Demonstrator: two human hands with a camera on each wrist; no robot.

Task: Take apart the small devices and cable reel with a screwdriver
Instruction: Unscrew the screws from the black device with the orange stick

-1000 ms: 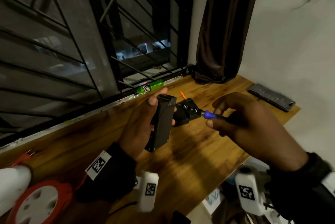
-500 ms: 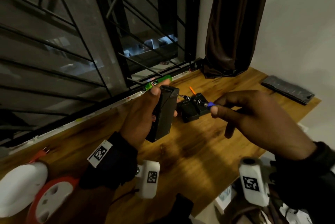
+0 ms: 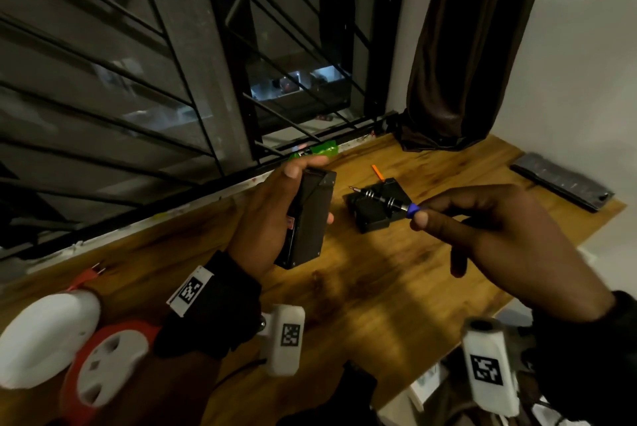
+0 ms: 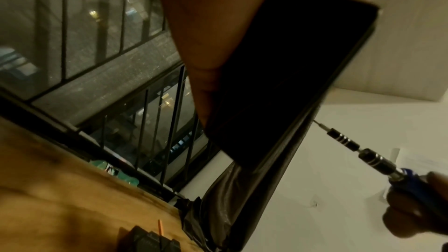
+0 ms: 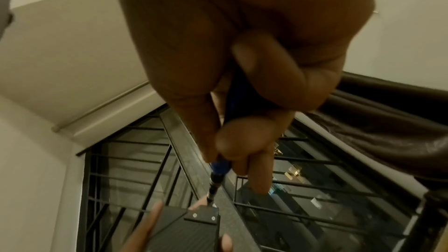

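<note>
Two end screws (image 5: 203,216), right-wrist view only.

Your wooden bench (image 3: 396,294) meets a barred window (image 3: 172,74) at its far edge; a dark curtain (image 3: 465,46) hangs far right against white wall (image 3: 586,64).

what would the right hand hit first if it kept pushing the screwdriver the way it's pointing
Most likely the top end of the black box held by the left hand. The right hand aims the screwdriver at it, with a gap in the head view, though the right wrist view suggests near contact; depth is unclear.
</note>
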